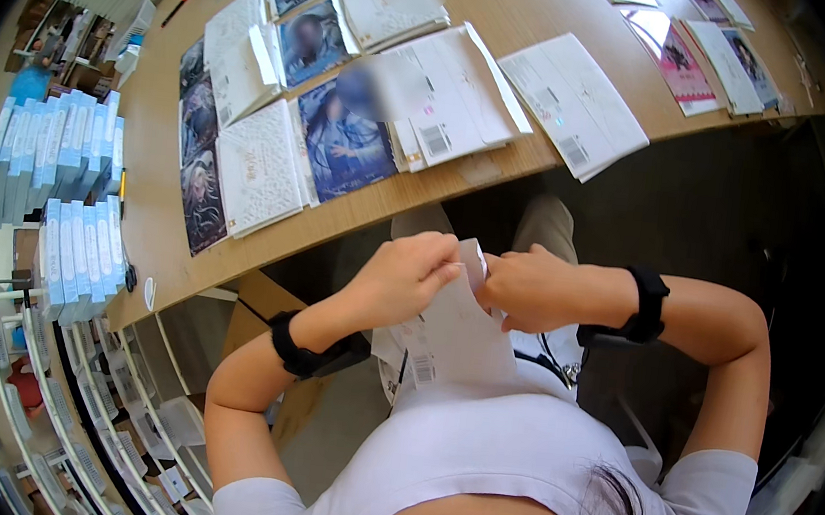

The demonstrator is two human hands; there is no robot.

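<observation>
Over my lap I hold a white paper cover (464, 338) that has a barcode and looks like a book jacket or sleeve. My left hand (402, 279) pinches its top edge from the left. On the other side my right hand (538, 289) is closed, its fingers bent at a narrow folded flap (472, 262) between the hands. The fingertips are partly hidden. Beyond the hands, on the table (481, 179), lie stacks of similar white covers (455, 91) and a blue illustrated print (344, 145).
Blue-and-white books or boxes (81, 258) stand in rows at the table's left. A white wire rack (95, 405) is below them. Dark illustrated cards (201, 185) line the table's left side, with a red-and-black pen (177, 9) farther back. More prints (684, 70) lie at the far right.
</observation>
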